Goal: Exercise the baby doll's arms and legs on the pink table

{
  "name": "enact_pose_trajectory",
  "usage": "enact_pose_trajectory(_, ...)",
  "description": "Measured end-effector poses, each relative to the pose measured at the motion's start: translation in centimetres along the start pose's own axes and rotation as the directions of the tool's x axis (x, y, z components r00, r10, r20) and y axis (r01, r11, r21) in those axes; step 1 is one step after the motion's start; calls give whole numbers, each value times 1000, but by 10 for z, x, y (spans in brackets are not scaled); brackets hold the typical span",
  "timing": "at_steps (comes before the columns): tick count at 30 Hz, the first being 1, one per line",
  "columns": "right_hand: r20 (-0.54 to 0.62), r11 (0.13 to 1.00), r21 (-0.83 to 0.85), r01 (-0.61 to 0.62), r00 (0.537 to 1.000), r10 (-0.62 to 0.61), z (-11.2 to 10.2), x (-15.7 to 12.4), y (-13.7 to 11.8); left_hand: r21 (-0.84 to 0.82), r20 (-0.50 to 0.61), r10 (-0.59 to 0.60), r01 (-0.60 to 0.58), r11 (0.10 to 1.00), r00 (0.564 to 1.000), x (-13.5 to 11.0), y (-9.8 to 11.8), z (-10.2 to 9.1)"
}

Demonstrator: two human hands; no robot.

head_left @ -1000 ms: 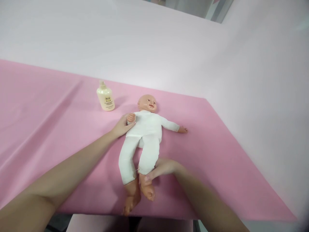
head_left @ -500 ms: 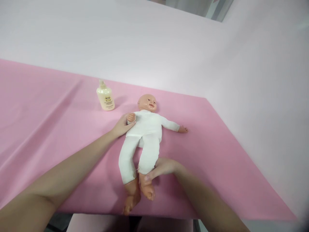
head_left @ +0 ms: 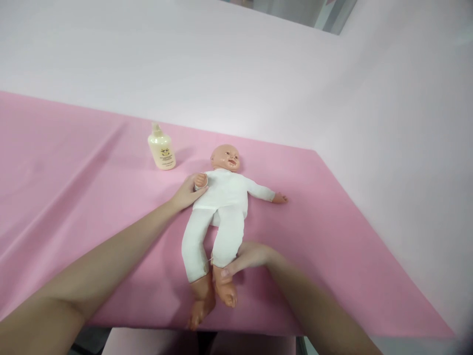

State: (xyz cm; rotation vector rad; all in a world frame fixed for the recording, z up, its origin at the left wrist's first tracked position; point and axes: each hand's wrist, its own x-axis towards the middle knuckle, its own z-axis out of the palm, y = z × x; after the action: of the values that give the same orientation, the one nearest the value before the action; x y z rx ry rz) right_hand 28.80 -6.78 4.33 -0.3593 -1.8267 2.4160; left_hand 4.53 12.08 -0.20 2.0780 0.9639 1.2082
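Note:
A baby doll (head_left: 225,190) with a white cloth body and bare plastic head, hands and feet lies face up, its head toward the far edge. My left hand (head_left: 185,191) is closed around the doll's bent arm near the wrist, at the left of its chest. Lower down, my right hand (head_left: 247,258) grips the doll's lower leg on the right, thumb across the ankle; its other fingers are hidden behind the leg. The doll's other arm stretches out to the right, touched by neither hand.
A pale yellow pump bottle (head_left: 162,149) with a dark printed label stands left of the doll's head. Pink cloth (head_left: 318,246) covers the table, creased at the left. White walls (head_left: 185,59) rise behind and to the right.

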Motion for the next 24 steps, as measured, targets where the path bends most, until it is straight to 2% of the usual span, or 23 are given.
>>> enact_pose_trajectory(4, -30, 998, 8, -58, 998, 58, 1, -1, 0, -7, -1, 11, -11, 1000, 1000, 0, 2, 0)
enact_pose_trajectory(8, -66, 999, 8, -47, 997, 47, 1, -1, 0, -19, -26, 7, -7, 1000, 1000, 0, 2, 0)
enact_pose_trajectory(14, -5, 999, 19, -40, 999, 40, 0, 0, 1, -14, -2, 25, -25, 1000, 1000, 1, 2, -1)
enact_pose_trajectory(24, -97, 999, 8, -45, 994, 46, 1, -1, 1, -15, 11, 19, -19, 1000, 1000, 1, 1, 0)
